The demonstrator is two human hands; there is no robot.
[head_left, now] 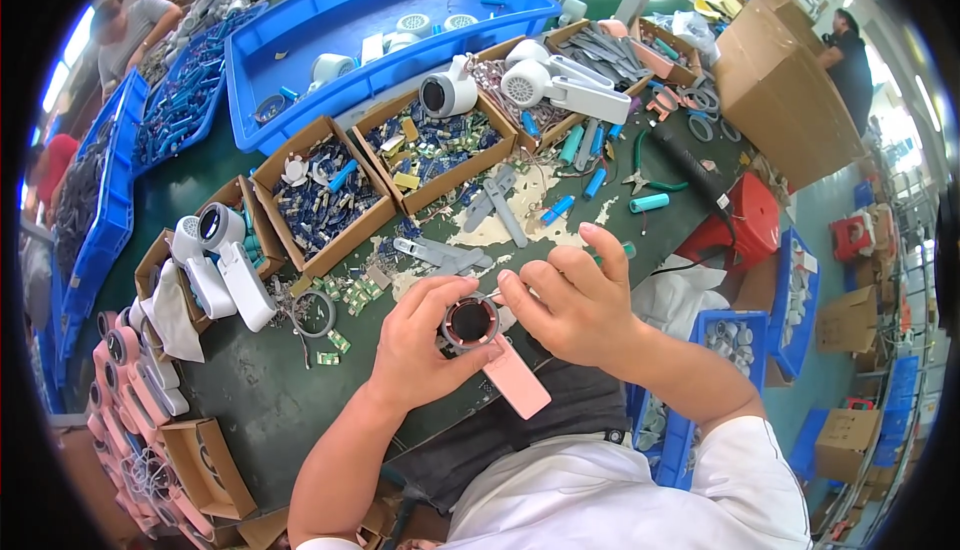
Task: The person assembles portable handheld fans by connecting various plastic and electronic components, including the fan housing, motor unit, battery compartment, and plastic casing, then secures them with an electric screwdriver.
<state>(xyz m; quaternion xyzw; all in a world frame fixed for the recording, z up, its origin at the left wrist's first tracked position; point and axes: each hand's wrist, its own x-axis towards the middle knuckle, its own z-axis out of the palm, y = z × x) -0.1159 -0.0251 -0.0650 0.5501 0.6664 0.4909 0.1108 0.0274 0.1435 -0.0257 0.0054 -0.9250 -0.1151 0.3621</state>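
A pink handheld fan [522, 380] is in my left hand [418, 342], whose fingers and thumb wrap round its ring-shaped head. The dark round opening faces up, and the pink handle slants down to the right. My right hand [570, 300] is closed, with its fingertips pinched at the upper right edge of that head. Something thin seems to be between them, but I cannot make out what. Just beyond my hands, a grey plastic handle shell [440, 254] lies on the dark green table [400, 435]. Crossed grey shell pieces [492, 205] lie farther back.
Cardboard boxes of small circuit boards [320, 190] stand beyond my hands, before a large blue tray [290, 50]. White fans [225, 265] lie left, pink fans [135, 420] at the far left. Blue battery cells [557, 210], green-handled pliers [640, 175] and a red stool [745, 225] are right.
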